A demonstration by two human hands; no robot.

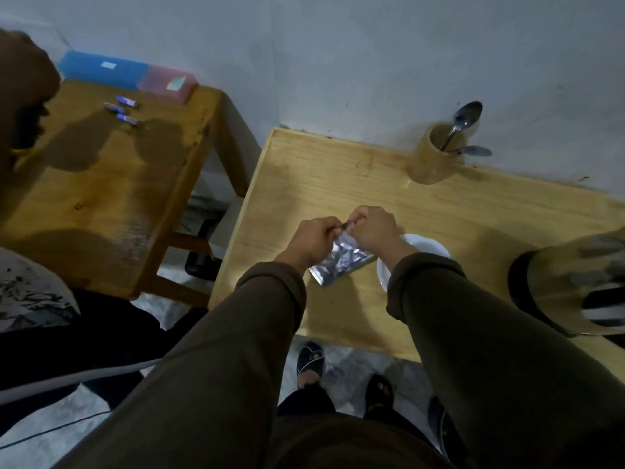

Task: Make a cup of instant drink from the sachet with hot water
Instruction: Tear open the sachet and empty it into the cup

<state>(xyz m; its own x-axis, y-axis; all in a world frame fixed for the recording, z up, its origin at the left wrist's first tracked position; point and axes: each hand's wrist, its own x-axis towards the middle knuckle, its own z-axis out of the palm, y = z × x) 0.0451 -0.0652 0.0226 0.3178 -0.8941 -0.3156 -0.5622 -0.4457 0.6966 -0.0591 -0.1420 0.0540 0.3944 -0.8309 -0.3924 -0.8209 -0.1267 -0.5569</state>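
A silver foil sachet hangs above the light wooden table, held by its top edge. My left hand pinches the top left corner and my right hand pinches the top right, the fingers close together. Right of the sachet sits a white cup, partly hidden behind my right wrist and sleeve. A tall flask-like vessel with a dark rim lies at the table's right edge.
A wooden holder with two spoons stands at the back by the wall. On a second wooden table to the left lie blue and pink boxes and small sachets. Another person stands at far left.
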